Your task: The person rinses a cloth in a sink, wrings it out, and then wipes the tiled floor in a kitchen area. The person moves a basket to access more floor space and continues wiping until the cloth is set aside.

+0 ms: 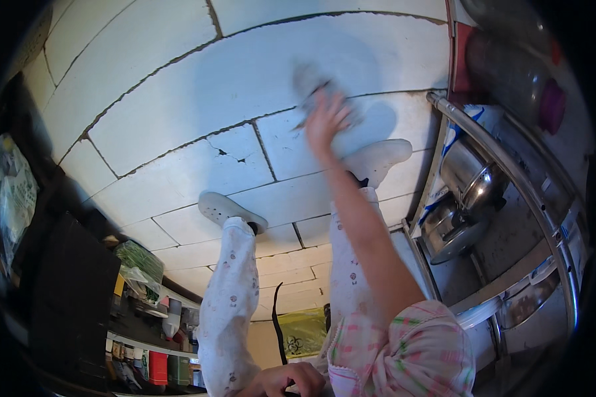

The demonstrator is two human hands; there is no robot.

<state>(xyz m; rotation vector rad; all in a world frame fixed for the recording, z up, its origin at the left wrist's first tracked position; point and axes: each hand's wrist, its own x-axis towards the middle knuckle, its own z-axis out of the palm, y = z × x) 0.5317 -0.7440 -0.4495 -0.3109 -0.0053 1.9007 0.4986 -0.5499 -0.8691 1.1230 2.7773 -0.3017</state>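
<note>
My right hand (326, 119) is stretched out over the pale tiled floor (298, 164), its fingers spread on a blurred greyish cloth (310, 82). Whether the fingers grip the cloth or only press on it cannot be made out. Near the bottom edge, my left hand (294, 379) is curled by my lap, close to a thin black strap (277, 317); whether it holds the strap is unclear. My feet stand apart in white clogs, the left clog (228, 211) lower in the view and the right clog (385, 159) just beside my right forearm.
A metal rack (506, 149) with steel pots (472, 168) stands at the right. Lower left, shelves hold bottles, boxes and bagged greens (141, 265). A plastic bag (10, 193) is at the far left. A yellow bag (303, 335) lies behind my legs. Cracks and gaps run between tiles.
</note>
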